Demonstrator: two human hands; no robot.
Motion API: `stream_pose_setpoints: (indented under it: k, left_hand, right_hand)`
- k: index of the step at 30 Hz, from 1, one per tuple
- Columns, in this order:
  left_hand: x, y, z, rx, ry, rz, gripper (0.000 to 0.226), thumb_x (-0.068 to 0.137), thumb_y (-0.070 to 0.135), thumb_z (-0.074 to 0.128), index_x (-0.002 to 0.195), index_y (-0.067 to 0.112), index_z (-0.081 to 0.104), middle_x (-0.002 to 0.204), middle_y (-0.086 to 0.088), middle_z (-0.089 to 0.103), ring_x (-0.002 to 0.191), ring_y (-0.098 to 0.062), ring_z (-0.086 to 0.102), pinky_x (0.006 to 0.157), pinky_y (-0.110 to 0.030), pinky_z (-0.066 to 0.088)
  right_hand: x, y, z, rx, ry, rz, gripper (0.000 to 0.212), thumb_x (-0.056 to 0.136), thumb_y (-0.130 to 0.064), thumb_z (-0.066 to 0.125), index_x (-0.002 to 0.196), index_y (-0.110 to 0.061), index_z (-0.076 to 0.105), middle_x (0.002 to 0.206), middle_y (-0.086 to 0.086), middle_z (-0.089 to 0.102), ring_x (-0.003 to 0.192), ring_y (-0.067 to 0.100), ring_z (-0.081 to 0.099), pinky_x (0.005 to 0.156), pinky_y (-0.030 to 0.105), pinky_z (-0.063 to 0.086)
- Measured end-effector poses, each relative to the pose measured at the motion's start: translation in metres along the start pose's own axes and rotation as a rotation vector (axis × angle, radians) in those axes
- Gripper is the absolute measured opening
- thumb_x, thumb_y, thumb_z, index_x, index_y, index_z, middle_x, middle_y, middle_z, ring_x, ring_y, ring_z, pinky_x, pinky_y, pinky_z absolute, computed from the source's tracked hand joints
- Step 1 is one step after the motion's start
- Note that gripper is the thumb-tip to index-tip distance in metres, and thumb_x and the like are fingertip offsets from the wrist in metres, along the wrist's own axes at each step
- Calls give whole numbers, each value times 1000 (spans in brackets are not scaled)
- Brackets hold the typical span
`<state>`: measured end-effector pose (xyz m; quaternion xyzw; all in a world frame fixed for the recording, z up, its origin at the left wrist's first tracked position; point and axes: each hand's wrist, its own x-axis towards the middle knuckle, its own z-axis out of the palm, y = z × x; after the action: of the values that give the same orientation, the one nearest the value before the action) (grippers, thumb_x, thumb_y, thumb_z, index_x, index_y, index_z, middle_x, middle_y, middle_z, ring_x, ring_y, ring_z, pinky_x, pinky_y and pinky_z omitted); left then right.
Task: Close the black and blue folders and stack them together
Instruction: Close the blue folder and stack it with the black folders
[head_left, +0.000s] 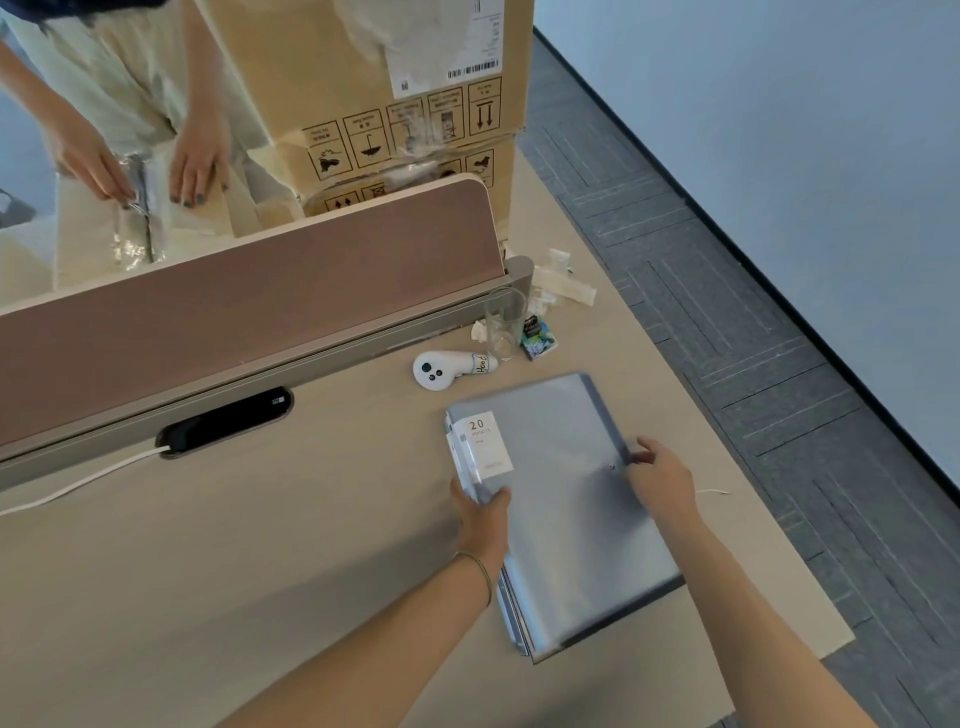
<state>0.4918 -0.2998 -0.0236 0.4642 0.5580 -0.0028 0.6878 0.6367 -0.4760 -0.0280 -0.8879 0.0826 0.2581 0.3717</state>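
Both grips, left hand (480, 512) and right hand (662, 480), hold blue folder (566, 499) lengthwise away.

Both bare forearms reach forward and up from the lower edge of the view. The left hand (480, 512) lies low, its thumb curled over an edge and the fingers tucked beneath — a closed pinch grip; a thin bracelet circles that wrist. The right hand (662, 480) is palm down, fingers stretched leftward and loosely bent — fingertips pressing, whether anything is clasped cannot be told.
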Motion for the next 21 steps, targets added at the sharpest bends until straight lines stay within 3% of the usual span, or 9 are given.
stream_pose_setpoints:
  k: [3, 5, 8, 10, 14, 15, 18, 21]
  left_hand:
    - [1, 2, 1, -69, 34, -45, 67, 89, 23, 67, 146, 18, 32, 127, -12, 60, 114, -34, 60, 104, -49, 47]
    - [5, 7, -2, -119, 61, -92, 56, 88, 28, 67, 137, 19, 41, 122, -10, 65, 110, -33, 65, 96, -45, 51]
    - [8, 20, -9, -126, 11, -167, 50, 84, 36, 69, 128, 18, 54, 107, -7, 71, 80, -26, 66, 68, -32, 50]
    - [12, 27, -15, -89, -68, -200, 44, 83, 36, 71, 121, 14, 65, 99, -10, 72, 70, -24, 64, 61, -28, 49]
    - [21, 32, -23, 3, -192, -244, 56, 68, 41, 82, 119, 21, 69, 116, -11, 75, 97, -29, 71, 84, -40, 57]
    - [21, 33, -22, 23, -211, -233, 63, 63, 39, 84, 121, 21, 67, 116, -10, 74, 102, -29, 71, 83, -40, 59]
    - [15, 35, -11, 83, -198, -80, 66, 66, 15, 86, 125, 12, 58, 116, -13, 72, 102, -30, 72, 80, -42, 60]
    - [4, 40, -1, 72, -145, 35, 61, 68, -1, 82, 122, 6, 55, 111, -13, 70, 96, -31, 71, 83, -44, 60]
  right_hand:
    - [5, 1, -1, 14, -18, 40, 59, 87, -7, 56, 145, -14, 48, 126, 10, 67, 118, 32, 57, 98, 37, 43]
    - [8, 2, -2, 21, -21, 50, 60, 85, -7, 57, 144, -14, 49, 125, 9, 68, 116, 30, 58, 96, 35, 43]
    - [9, 4, -4, 48, -26, 67, 61, 83, -8, 59, 143, -15, 51, 124, 7, 69, 112, 27, 59, 96, 36, 47]
    - [8, 5, -6, 60, -27, 67, 61, 83, -9, 61, 143, -16, 52, 123, 7, 68, 112, 27, 60, 97, 38, 48]
    - [7, 7, -10, 102, -45, 73, 60, 83, -10, 62, 141, -20, 52, 118, 4, 70, 107, 26, 62, 96, 42, 50]
    - [8, 10, -11, 114, -52, 77, 60, 82, -11, 62, 141, -20, 53, 116, 3, 70, 107, 26, 63, 97, 44, 51]
    - [12, 23, -11, 183, -73, 107, 62, 79, -13, 63, 140, -20, 54, 110, 2, 72, 102, 29, 66, 94, 48, 54]
    - [1, 25, -12, 319, -77, 168, 49, 85, -3, 62, 133, -15, 58, 104, 7, 73, 92, 30, 68, 80, 41, 57]
